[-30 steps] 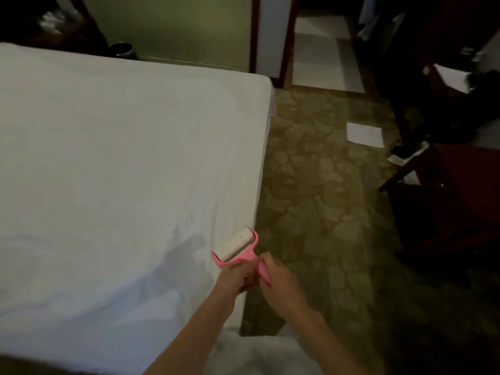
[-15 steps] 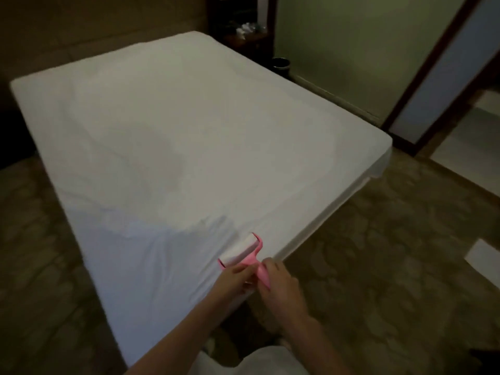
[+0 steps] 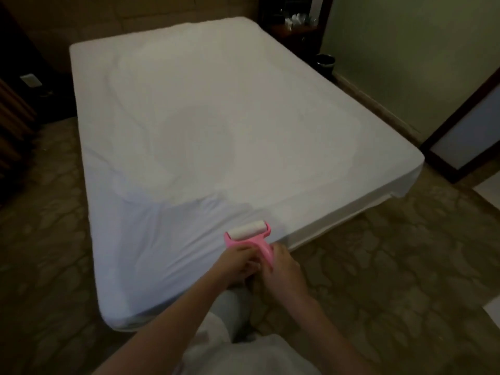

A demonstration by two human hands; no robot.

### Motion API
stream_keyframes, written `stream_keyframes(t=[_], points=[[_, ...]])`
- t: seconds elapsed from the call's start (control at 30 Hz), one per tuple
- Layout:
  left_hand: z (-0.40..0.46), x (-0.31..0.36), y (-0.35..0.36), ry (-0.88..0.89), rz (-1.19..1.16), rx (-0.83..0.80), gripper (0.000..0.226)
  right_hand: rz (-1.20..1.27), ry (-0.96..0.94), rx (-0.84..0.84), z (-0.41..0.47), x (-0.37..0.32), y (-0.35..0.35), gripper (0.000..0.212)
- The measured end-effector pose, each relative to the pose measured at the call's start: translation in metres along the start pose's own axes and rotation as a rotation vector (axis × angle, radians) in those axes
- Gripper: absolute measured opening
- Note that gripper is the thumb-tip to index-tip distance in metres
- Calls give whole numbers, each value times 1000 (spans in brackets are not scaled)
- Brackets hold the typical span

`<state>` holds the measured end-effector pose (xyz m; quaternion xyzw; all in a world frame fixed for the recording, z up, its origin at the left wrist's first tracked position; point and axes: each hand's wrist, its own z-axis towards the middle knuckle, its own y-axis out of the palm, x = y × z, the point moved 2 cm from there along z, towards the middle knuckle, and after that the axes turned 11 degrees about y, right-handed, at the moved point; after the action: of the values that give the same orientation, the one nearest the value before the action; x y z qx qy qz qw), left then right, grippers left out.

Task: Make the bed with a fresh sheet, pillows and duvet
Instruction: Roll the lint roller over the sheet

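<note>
Holding: pink lint roller [image 3: 250, 237], over the bed's near edge
Left hand [image 3: 238, 262]: fingers curled round handle
Right hand [image 3: 282, 269]: gripping handle
Bed [image 3: 216, 125]: white sheet [image 3: 167, 244], wrinkled near corner

the sheet [image 3: 216, 125] on the bed is plain white all over, going a bit bluish-grey in the shadowy lower left part of the frame. the lint roller [image 3: 250, 236] near the bottom centre has a bright pink frame and handle with a white roll, and the carpet [image 3: 378, 266] is a murky olive-brown with a blotchy, lighter stone-like pattern. upper right the wall [image 3: 405, 50] looks pale green, with a dark brown door frame [image 3: 460, 109] beside it.
</note>
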<state>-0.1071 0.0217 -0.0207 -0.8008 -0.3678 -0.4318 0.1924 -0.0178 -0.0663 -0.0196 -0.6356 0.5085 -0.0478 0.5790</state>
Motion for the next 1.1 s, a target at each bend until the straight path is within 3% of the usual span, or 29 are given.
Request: stream_keyframes(t=[0.27,0.47,0.57,0.7,0.83,0.97,1.1], points=[[66,18,-9,-47,93,-2,19,-263,65,42,65,28,-5,29],[139,21,-23,-137,86,-1,25,-451,185,-54,127,43,14,32],[171,17,-36,-183,77,29,23,-458,258,-147,153,46,29,34],[209,6,-61,-174,219,32,20,-416,217,-187,180,45,53,35],[242,-2,-89,-131,438,96,26,-462,91,-220,190,49,81,54],[289,-6,-112,-52,626,177,40,-417,33,-154,225,42,96,44],[342,-8,-137,135,784,439,51,-464,57,-156,273,-10,105,46]])
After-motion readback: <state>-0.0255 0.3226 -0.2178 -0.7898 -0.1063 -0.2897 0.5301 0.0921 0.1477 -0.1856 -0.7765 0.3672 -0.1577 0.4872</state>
